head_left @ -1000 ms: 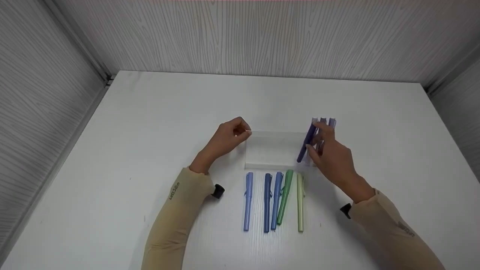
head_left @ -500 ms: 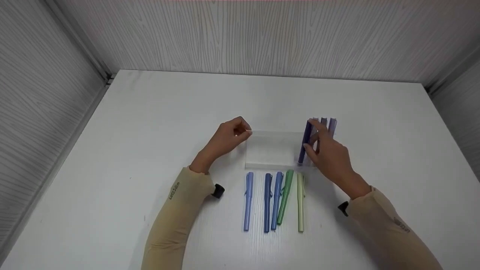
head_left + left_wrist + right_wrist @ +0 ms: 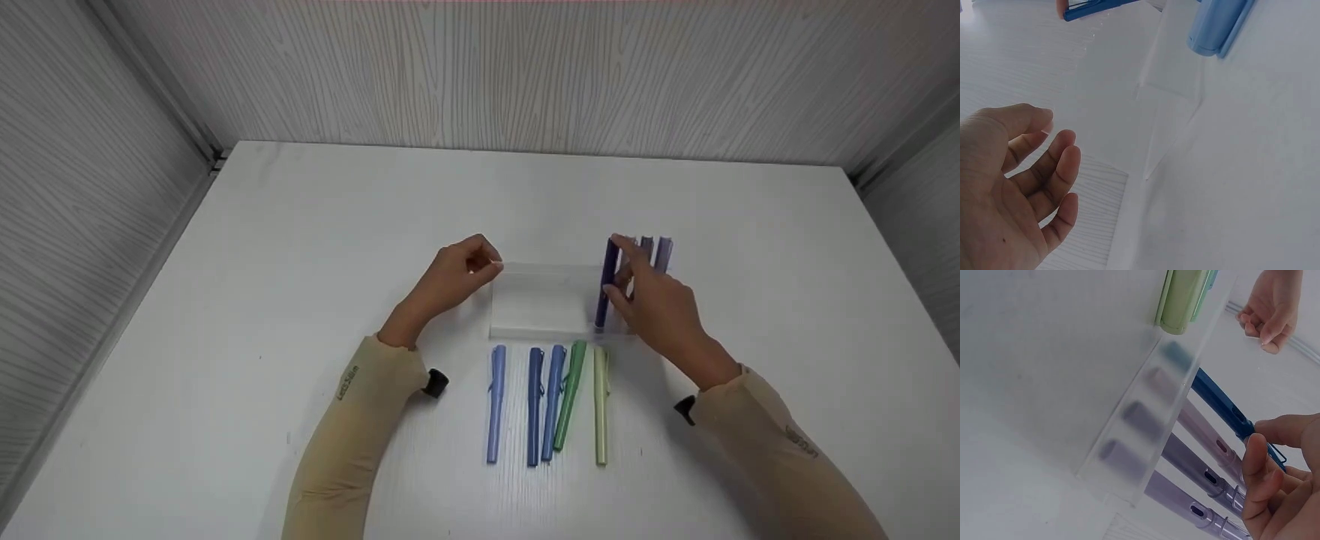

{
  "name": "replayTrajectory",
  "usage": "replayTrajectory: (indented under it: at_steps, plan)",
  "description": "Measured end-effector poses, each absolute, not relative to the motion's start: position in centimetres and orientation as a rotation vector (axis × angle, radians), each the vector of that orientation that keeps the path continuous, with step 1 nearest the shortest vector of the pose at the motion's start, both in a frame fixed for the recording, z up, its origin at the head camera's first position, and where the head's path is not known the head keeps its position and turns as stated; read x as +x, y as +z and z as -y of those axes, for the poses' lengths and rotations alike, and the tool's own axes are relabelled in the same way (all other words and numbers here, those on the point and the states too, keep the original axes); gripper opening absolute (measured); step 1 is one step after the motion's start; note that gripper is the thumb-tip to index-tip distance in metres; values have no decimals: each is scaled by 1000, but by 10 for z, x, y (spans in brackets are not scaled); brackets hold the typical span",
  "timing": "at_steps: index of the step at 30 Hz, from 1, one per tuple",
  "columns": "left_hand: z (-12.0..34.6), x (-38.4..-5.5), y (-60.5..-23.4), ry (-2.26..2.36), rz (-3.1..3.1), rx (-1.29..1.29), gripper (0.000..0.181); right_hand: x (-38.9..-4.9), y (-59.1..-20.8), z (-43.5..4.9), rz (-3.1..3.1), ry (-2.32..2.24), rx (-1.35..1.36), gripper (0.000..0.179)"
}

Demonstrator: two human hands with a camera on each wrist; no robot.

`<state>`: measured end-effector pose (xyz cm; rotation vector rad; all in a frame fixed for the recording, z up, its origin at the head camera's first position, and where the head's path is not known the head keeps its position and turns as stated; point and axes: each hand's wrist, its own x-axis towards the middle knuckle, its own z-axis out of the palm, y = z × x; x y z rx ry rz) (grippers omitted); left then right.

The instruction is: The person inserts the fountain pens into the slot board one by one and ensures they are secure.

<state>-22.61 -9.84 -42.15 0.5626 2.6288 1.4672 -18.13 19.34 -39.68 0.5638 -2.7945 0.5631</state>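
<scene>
A translucent plastic box (image 3: 544,334) stands on the table. My left hand (image 3: 454,276) pinches its back left corner between thumb and index finger; in the left wrist view a sliver of clear edge shows at the thumb tip. My right hand (image 3: 664,311) holds a dark blue-purple pen (image 3: 606,285) nearly upright by its upper part. In the right wrist view this pen (image 3: 1219,402) looks blue, and its lower end shows blurred through the box wall. Beside it, a pinkish-lilac pen (image 3: 1204,433), a grey-purple pen (image 3: 1185,464) and a lilac pen (image 3: 1171,495) stand in the box, partly behind my fingers.
Before the box lie a periwinkle pen (image 3: 496,405), a dark blue pen (image 3: 534,409), a mid-blue pen (image 3: 553,401), a green pen (image 3: 571,394) and a pale green pen (image 3: 601,405). The green one leans close to the mid-blue one. Wood-grain panels (image 3: 525,75) border the white table (image 3: 225,337).
My right hand has shifted slightly left, and the dark pen has gone from tilted to nearly upright at the box. My left hand and the pens on the table stay put.
</scene>
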Motion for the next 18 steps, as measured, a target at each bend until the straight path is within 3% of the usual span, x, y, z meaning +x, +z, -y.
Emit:
replayTrajectory:
  at_steps: [18]
  plan:
    - [98,-226,-420,1465,-2636,563,16,-175,-391,-202,2768,720,486,61]
